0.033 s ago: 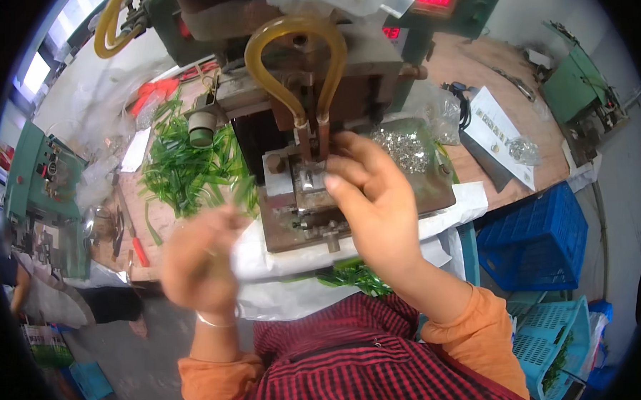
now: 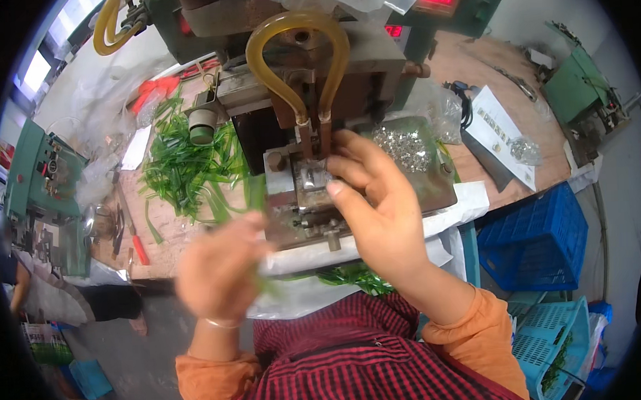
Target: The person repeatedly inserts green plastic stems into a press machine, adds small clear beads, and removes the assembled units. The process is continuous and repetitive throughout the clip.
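A benchtop press (image 2: 292, 194) with a small metal die stands in front of me. My right hand (image 2: 378, 204) is at the die, fingers curled and thumb bent close to the forefinger; whatever is between the tips is too small to make out. Lower left of the die, my left hand (image 2: 222, 265) is smeared by motion. A blurred green strip (image 2: 256, 194) shows above its closed fingers, with more green beneath them. Left of the press lies a loose heap of green strips (image 2: 183, 167). Small shiny metal parts (image 2: 403, 150) are piled on the press base at right.
A yellow looped hose (image 2: 295, 26) arches over the press. A red-handled tool (image 2: 138, 249) lies at left. White paper (image 2: 502, 131) and a bag of metal pieces (image 2: 524, 149) are at right. Blue crates (image 2: 533, 241) stand below the table. More strips (image 2: 363, 278) lie near my lap.
My left hand has moved right, toward the press, and a green strip now shows at its fingers. The right hand stays at the die, almost unmoved.
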Action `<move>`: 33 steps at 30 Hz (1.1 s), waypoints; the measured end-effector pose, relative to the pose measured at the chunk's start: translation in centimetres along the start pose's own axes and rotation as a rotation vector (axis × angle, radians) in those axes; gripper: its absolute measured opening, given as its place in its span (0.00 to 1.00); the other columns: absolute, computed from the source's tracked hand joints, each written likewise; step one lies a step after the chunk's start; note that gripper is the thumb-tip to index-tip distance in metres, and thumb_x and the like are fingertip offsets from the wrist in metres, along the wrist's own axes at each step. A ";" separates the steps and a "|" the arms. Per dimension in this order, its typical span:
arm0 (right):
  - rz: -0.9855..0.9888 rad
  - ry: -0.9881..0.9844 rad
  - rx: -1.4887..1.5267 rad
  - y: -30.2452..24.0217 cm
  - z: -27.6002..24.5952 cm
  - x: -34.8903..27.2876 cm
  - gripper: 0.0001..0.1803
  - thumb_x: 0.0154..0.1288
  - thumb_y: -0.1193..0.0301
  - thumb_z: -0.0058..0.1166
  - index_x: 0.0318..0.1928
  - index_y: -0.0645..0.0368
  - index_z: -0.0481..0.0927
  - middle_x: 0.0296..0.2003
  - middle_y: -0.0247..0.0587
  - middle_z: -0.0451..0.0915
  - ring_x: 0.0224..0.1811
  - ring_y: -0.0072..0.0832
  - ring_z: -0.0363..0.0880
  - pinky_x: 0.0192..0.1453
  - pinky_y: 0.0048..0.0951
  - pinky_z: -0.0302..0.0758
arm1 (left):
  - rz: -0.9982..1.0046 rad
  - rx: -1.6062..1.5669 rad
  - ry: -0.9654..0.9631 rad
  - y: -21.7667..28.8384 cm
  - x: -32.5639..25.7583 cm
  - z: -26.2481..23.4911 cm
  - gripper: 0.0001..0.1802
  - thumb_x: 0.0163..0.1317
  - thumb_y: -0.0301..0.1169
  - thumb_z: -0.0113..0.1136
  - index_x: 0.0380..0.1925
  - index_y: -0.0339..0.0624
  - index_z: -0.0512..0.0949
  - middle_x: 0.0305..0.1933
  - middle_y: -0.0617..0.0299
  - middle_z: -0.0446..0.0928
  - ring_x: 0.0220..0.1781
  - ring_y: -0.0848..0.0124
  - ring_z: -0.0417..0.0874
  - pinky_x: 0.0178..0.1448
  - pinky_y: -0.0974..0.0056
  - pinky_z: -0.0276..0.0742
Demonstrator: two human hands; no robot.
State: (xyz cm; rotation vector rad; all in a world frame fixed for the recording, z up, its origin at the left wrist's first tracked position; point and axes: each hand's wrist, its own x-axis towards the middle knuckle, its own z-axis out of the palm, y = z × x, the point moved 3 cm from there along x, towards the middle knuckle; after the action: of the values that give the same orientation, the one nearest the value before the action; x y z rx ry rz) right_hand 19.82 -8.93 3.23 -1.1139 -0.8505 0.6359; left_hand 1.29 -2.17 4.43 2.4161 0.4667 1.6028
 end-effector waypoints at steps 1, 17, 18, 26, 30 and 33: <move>-0.007 -0.070 -0.110 -0.7 -0.4 0.1 0.29 0.64 0.78 0.57 0.66 0.67 0.68 0.55 0.56 0.81 0.60 0.35 0.79 0.64 0.32 0.72 | 0.220 0.112 -0.156 2.0 0.3 0.5 0.13 0.54 0.25 0.70 0.40 0.38 0.83 0.43 0.53 0.85 0.25 0.74 0.79 0.26 0.71 0.72; -0.033 0.128 -1.196 5.9 -14.5 -0.3 0.07 0.54 0.73 0.65 0.35 0.58 0.85 0.40 0.47 0.82 0.44 0.48 0.79 0.51 0.43 0.75 | 0.405 -0.047 -0.159 0.5 -0.1 6.0 0.11 0.48 0.28 0.74 0.32 0.44 0.82 0.41 0.55 0.85 0.20 0.76 0.77 0.20 0.71 0.67; -0.069 0.095 -1.287 5.8 -13.5 -0.2 0.07 0.54 0.72 0.66 0.35 0.57 0.85 0.38 0.47 0.82 0.43 0.48 0.79 0.50 0.45 0.74 | 0.386 -0.050 -0.157 0.5 -0.3 5.7 0.11 0.49 0.28 0.74 0.32 0.44 0.82 0.41 0.54 0.85 0.20 0.76 0.77 0.20 0.71 0.67; -0.048 0.292 -1.055 10.0 -16.1 -1.5 0.10 0.65 0.75 0.57 0.44 0.67 0.80 0.41 0.55 0.82 0.44 0.47 0.81 0.52 0.40 0.75 | 0.036 0.129 -0.066 2.5 -5.9 -0.5 0.17 0.47 0.26 0.75 0.40 0.46 0.84 0.46 0.57 0.86 0.23 0.71 0.80 0.24 0.67 0.71; -0.012 0.231 -0.760 9.3 -17.1 -1.3 0.14 0.73 0.75 0.51 0.55 0.68 0.78 0.50 0.45 0.82 0.52 0.30 0.78 0.61 0.30 0.72 | -0.155 0.301 -0.064 -3.7 -4.1 -4.8 0.09 0.53 0.24 0.67 0.36 0.42 0.84 0.38 0.58 0.82 0.33 0.61 0.81 0.35 0.62 0.76; -0.015 0.190 -0.686 8.5 -14.4 0.5 0.13 0.73 0.74 0.52 0.52 0.69 0.79 0.49 0.45 0.82 0.52 0.30 0.78 0.62 0.29 0.71 | -0.371 0.608 -0.239 -8.9 -4.1 -5.5 0.08 0.56 0.33 0.69 0.33 0.42 0.83 0.41 0.57 0.79 0.42 0.60 0.78 0.44 0.59 0.74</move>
State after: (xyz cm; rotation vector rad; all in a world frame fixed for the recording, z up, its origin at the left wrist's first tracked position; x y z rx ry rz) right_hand 32.00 -12.95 -7.52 -1.7506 -0.9355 0.2102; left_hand -6.52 4.52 0.04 2.6486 1.4257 1.1032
